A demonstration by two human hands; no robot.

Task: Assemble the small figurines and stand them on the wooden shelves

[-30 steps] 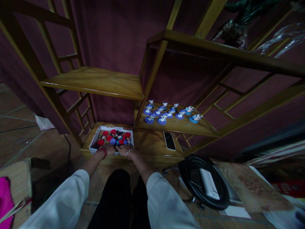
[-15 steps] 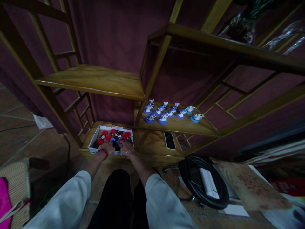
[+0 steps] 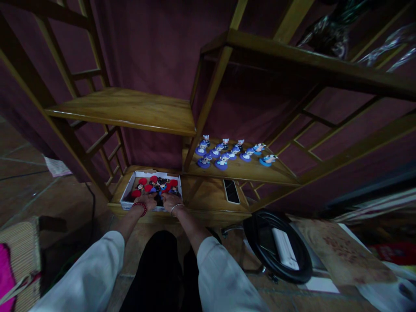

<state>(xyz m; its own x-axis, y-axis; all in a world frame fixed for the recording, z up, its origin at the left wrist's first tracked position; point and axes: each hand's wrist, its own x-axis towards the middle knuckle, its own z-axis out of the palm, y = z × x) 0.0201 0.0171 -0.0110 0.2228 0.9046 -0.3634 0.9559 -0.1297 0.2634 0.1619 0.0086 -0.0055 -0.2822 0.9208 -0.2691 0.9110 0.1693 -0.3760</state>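
Observation:
Both hands are down inside a shallow white cardboard box on the low wooden shelf. Small toy figurines lie jumbled in it, many with round red bases and dark bodies. My left hand, with a red bead bracelet, bends its fingers over the near middle of the pile, close to a blue piece. Beside it my right hand, with a silver bangle, has its fingers curled in among the figurines. Whatever is between the fingers of either hand is too small and dark to make out.
On the raised shelf to the right stand several figurines with purple or blue bases. A phone lies on the lower board. Above the box juts another wooden shelf. A black round-seated stool bearing a white item stands at the right.
Both hands stay in the box, with only slight finger movement. The blue piece and the bright bit by the right fingertips show less than before. The standing figurines have not moved.

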